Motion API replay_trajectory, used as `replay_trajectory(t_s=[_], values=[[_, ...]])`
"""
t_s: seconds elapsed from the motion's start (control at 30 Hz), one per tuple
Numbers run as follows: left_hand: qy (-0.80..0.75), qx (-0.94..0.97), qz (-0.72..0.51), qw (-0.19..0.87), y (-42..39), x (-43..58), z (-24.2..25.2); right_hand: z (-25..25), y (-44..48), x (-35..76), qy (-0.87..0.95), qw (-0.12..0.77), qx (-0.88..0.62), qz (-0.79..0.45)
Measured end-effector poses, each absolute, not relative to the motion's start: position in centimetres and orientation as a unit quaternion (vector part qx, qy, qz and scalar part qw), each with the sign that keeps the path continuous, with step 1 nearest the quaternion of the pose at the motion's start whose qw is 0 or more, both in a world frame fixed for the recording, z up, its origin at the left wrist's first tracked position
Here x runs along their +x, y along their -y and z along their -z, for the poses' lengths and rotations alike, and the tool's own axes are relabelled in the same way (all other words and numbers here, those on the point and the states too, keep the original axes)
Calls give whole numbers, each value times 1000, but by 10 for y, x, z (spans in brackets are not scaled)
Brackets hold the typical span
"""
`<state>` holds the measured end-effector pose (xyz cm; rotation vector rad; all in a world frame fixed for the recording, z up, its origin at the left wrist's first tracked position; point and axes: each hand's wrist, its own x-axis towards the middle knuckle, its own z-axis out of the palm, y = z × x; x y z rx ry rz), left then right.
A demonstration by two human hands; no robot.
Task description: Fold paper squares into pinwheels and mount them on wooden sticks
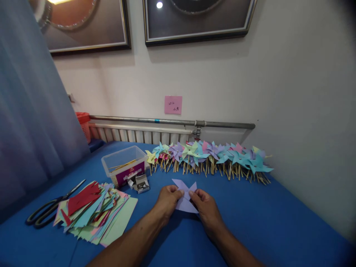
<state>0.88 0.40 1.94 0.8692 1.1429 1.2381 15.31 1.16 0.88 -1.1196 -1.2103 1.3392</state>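
Both of my hands hold a lilac paper piece (184, 193) with cut, pointed flaps, just above the blue table (267, 218). My left hand (167, 201) pinches its left side with fingers curled. My right hand (205, 207) pinches a flap near the centre. Behind the paper, a long row of finished pastel pinwheels (211, 157) on wooden sticks lies against the wall.
A stack of coloured paper squares (94, 213) lies at the left, with black scissors (50, 208) beside it. A clear plastic box (125, 167) holds wooden sticks. A small open box of pins (141, 183) sits before it. A curtain hangs at the left.
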Motion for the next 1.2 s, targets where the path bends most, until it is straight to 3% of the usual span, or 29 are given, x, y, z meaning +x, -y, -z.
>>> replay_trajectory(t_s=[0.4, 1.03, 1.2], values=[[-527, 398, -522, 540, -2, 13, -24, -1, -12, 150, 469, 502, -423, -591], [-496, 373, -541, 568, 3, 6, -41, -5, -13, 151, 469, 477, -445, -596], [-494, 410, -496, 584, 3, 2, -44, -9, -12, 153, 469, 484, -440, -594]])
